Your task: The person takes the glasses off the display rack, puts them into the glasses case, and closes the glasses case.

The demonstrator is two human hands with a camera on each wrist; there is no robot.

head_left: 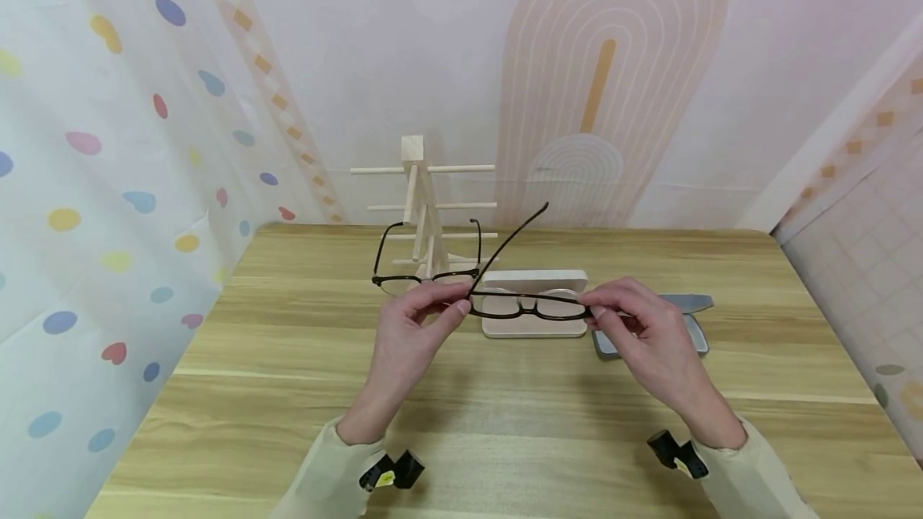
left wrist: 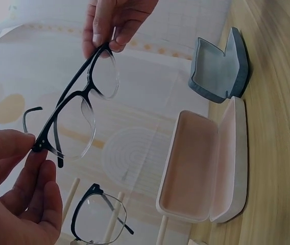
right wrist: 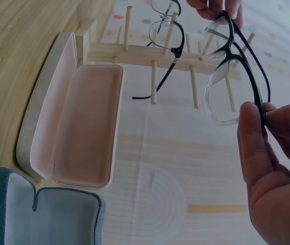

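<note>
A pair of black-framed eyeglasses [head_left: 529, 311], clear along the lower rims, is held up above the table between both hands. At one front corner my left hand [head_left: 414, 331] pinches the frame between thumb and fingers. My right hand [head_left: 652, 343] pinches the opposite corner the same way. One temple arm [head_left: 513, 235] stands unfolded, pointing away and up from the left corner; how the other lies I cannot tell. Behind the left hand, a second pair of glasses [left wrist: 94, 190] hangs on a wooden peg stand [head_left: 413, 149].
An open cream case [head_left: 535, 276] with a pink lining [right wrist: 86, 127] stands on the table [head_left: 288, 391] behind the held glasses. To its right lies an open grey-blue case [right wrist: 96, 204], partly hidden by the right hand in the head view. A patterned curtain [head_left: 346, 46] hangs behind.
</note>
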